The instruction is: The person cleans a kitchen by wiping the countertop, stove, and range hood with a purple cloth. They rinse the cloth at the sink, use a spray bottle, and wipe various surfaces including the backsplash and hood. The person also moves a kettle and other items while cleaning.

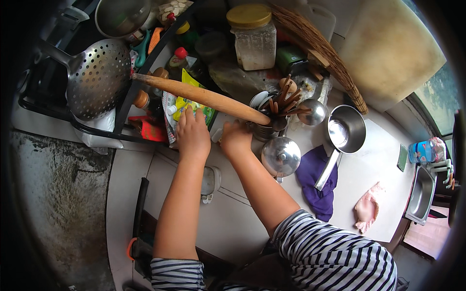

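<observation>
My left hand (193, 132) reaches onto a green and yellow packet (196, 105) on the lower shelf of a black rack, fingers spread against it. Just right of it, my right hand (236, 138) has its fingers curled down, their tips hidden; a small white object (217, 135) lies beside them. Above both hands a wooden rolling pin (204, 96) slants from the rack's edge to a holder with chopsticks (287, 98) and utensils. A round metal lid (281, 156) lies to the right of my right forearm.
A perforated steel skimmer (100, 78) rests on the rack (123, 105) at left. Toward the right are a steel saucepan (346, 129), a purple cloth (316, 182), a pink cloth item (369, 207) and a sink (421, 194). A yellow-lidded jar (255, 47) stands behind, near a straw brush (327, 51).
</observation>
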Demonstrator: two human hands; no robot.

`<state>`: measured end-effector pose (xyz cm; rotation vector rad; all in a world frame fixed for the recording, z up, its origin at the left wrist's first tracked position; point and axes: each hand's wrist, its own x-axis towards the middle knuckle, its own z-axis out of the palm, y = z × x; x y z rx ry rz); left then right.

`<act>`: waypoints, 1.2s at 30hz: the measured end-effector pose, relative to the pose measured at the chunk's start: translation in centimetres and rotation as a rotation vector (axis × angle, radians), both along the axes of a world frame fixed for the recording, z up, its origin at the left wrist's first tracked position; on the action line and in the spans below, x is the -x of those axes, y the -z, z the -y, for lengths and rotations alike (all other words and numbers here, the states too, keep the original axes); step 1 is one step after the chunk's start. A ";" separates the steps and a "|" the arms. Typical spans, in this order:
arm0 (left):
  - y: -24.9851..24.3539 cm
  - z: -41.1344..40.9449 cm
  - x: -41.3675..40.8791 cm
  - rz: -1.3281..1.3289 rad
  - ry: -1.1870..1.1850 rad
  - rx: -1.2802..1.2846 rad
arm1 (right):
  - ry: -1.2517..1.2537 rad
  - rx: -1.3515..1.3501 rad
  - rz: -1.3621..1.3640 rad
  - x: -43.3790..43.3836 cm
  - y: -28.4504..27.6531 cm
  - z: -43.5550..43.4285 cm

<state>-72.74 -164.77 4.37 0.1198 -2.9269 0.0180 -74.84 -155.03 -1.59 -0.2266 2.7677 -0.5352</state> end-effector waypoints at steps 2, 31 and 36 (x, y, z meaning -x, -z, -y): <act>-0.3 -0.6 -0.3 -0.045 0.029 -0.006 | -0.035 -0.037 0.247 -0.6 2.3 -0.1; -1.1 -4.8 -14.3 -0.160 -0.032 -0.464 | 0.200 0.733 -0.441 10.4 1.3 8.1; -1.3 -4.8 -15.0 -0.198 -0.074 -0.497 | 0.274 0.714 -0.181 9.9 3.5 7.8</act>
